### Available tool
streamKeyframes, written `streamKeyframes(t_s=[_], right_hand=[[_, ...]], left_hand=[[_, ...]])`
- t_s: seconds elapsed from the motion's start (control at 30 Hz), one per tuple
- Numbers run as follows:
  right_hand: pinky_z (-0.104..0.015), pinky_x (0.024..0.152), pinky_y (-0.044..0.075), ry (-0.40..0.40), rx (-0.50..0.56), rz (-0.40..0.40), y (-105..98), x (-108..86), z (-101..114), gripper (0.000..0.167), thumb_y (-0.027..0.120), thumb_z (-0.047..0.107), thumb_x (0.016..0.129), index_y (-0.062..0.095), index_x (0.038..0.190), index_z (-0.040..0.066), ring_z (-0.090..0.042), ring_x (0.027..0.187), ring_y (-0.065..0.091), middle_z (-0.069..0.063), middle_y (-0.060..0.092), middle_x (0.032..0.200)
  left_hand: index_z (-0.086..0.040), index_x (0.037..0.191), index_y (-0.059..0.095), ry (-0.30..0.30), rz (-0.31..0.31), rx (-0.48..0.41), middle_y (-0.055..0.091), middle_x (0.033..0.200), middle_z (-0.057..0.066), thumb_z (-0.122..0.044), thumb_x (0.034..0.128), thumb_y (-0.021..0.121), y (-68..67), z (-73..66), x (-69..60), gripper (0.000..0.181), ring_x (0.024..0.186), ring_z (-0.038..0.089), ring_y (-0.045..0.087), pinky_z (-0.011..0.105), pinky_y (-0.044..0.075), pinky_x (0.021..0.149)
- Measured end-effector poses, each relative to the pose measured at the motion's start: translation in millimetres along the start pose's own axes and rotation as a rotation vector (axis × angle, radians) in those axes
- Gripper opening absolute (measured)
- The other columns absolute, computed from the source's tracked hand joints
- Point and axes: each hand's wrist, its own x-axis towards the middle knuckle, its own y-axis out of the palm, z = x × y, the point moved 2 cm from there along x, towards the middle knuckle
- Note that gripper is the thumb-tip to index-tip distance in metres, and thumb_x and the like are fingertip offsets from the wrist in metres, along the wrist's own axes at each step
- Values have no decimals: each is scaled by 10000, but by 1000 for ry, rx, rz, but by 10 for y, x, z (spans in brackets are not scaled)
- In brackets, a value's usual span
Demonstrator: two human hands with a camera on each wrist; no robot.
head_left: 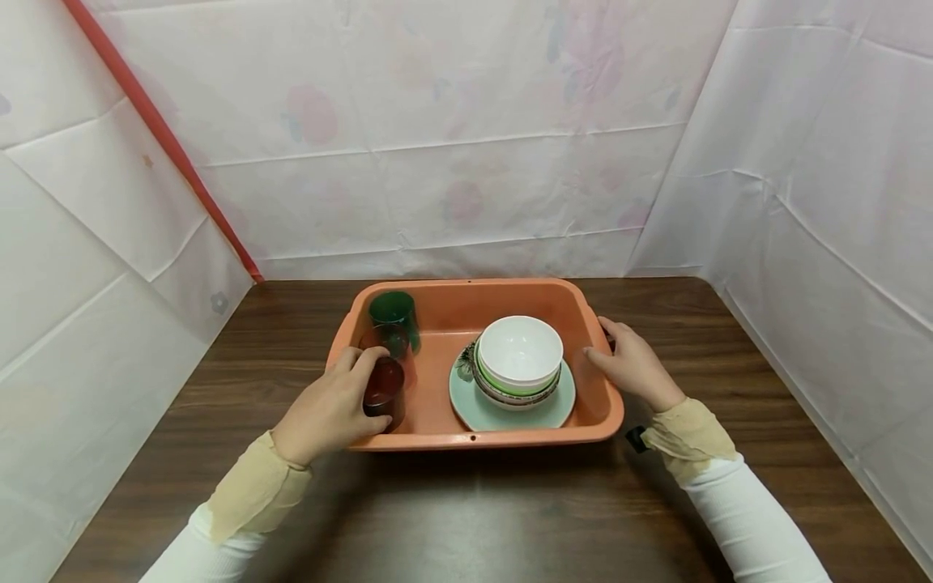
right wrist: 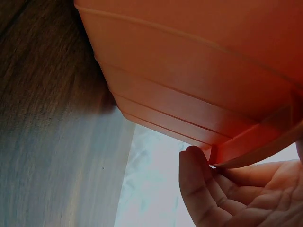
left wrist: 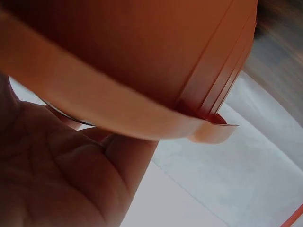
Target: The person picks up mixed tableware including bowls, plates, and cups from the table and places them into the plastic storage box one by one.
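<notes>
An orange plastic basin (head_left: 437,440) stands on the table, its outer wall filling much of both wrist views. My left hand (head_left: 331,405) reaches over its left rim and holds a dark red cup (head_left: 384,390) between thumb and fingers; the left wrist view hides that cup. Behind it in the basin are a see-through reddish cup (head_left: 389,338) and a green cup (head_left: 394,306). My right hand (head_left: 636,363) grips the basin's right rim, thumb on top and fingers underneath. On the right inside, a white bowl (head_left: 521,344) tops a stack of bowls on a pale green plate (head_left: 466,405).
Dark wood table (head_left: 481,518) extends in front of and beside the basin. White patterned sheeting (head_left: 437,194) walls off the back and both sides. A small black object (head_left: 636,439) is by the right wrist. One red strip (head_left: 168,142) runs down the left corner.
</notes>
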Motion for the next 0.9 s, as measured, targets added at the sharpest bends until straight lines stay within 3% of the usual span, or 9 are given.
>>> streamKeyframes(t_s=[0.47, 0.9], right_hand=[[-372, 722, 584, 2, 4, -15, 0, -10, -11, 633, 592, 195, 954, 338, 1483, -45, -293, 911, 680, -291, 501, 1312], [-368, 715, 578, 12, -4, -18, -3, -9, -10, 643, 591, 208, 950, 337, 1486, -40, -282, 891, 676, -292, 497, 1319]], left_hand=[[-41, 1230, 518, -27, 38, 49, 506, 1002, 167, -259, 593, 942, 0, -59, 37, 795, 838, 252, 578, 410, 549, 690], [-4, 1213, 495, -18, 34, 126, 497, 934, 169, -275, 532, 968, 15, -91, 78, 872, 733, 242, 563, 391, 522, 573]])
